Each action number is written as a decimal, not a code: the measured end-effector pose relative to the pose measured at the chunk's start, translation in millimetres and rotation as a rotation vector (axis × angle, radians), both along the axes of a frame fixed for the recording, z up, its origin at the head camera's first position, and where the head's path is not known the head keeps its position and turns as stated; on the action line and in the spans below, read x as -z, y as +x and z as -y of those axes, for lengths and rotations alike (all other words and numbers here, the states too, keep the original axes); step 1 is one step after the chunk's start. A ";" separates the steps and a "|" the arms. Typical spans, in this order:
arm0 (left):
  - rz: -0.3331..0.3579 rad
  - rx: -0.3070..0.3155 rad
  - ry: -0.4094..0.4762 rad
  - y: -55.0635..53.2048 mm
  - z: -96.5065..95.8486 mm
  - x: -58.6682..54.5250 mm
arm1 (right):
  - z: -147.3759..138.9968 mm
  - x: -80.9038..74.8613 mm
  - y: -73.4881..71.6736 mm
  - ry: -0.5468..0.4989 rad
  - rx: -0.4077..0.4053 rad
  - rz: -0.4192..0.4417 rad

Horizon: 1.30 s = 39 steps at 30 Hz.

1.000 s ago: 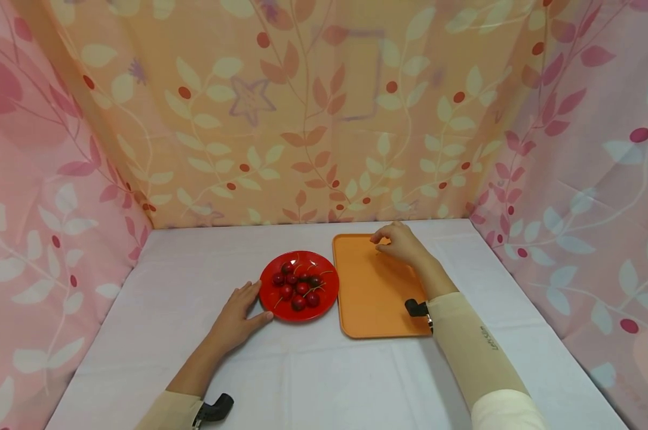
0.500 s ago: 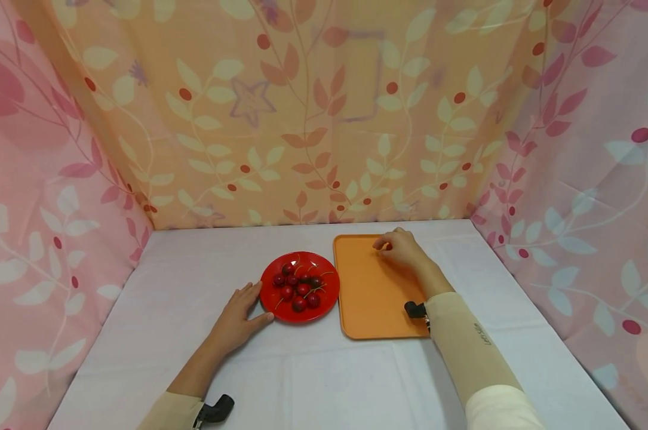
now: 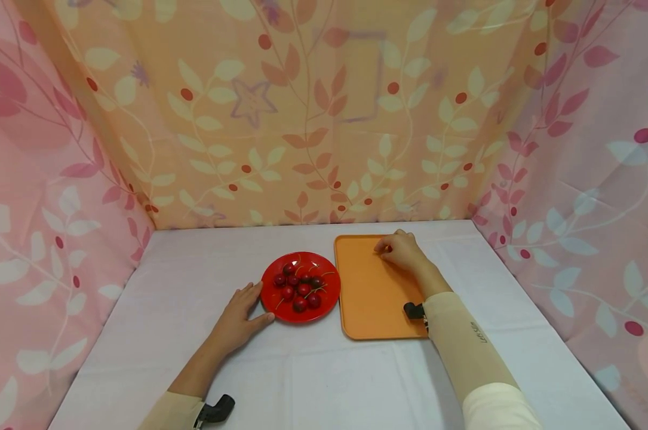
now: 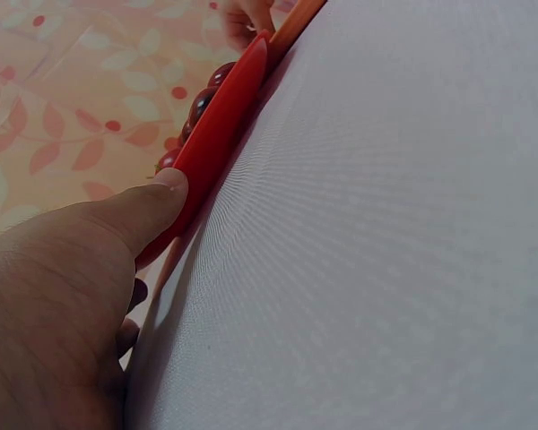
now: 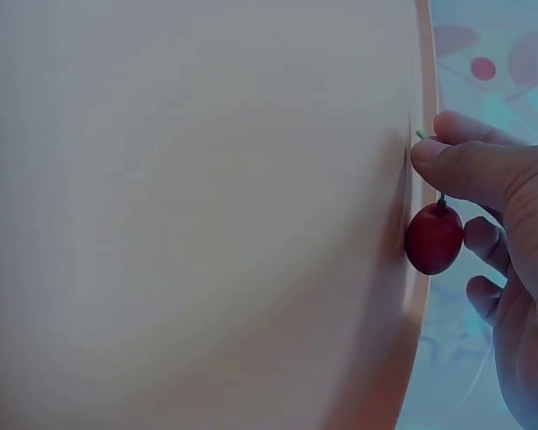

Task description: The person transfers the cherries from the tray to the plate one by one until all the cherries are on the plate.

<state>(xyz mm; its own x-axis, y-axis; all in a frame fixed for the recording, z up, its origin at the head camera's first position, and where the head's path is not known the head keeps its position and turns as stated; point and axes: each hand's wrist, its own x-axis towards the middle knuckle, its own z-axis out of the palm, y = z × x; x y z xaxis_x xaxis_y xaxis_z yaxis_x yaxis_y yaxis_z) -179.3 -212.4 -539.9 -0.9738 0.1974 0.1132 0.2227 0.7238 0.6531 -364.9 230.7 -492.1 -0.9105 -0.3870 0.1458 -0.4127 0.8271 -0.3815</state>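
A red plate (image 3: 328,297) carries several dark red cherries (image 3: 304,289) with stems. My left hand (image 3: 239,319) lies at its left side, fingers mostly straight, with the thumb (image 4: 169,199) touching the rim. Over the far part of the orange tray (image 3: 374,298), my right hand (image 3: 404,251) pinches a single cherry (image 5: 434,238) by its stem between thumb and fingertips. That cherry hangs close to the tray surface in the right wrist view; whether it touches I cannot tell. In the head view the fingers hide it.
The plate and tray stand side by side on a white-covered table (image 3: 324,382). A patterned orange cloth (image 3: 302,119) rises behind them, and pink patterned cloths (image 3: 587,197) close in both sides. White tabletop stretches in front of the plate.
My right hand has come down slightly toward the tray with the cherry, mostly in the first half second. The left hand and the plate have stayed in place.
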 end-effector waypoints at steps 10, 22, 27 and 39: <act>-0.006 0.005 -0.004 0.1 -1.1 0.2 | -2.3 -2.7 3.1 0.073 -0.023 -0.054; -0.007 -0.002 -0.016 -0.3 0.1 -0.3 | -4.0 -8.1 2.8 0.084 -0.016 -0.029; 0.003 -0.005 -0.006 0.6 -0.7 -1.0 | -3.4 -9.9 2.8 0.069 -0.003 -0.016; 0.005 0.003 -0.019 -0.8 0.2 -1.1 | 3.8 -23.3 7.3 -0.014 0.016 -0.062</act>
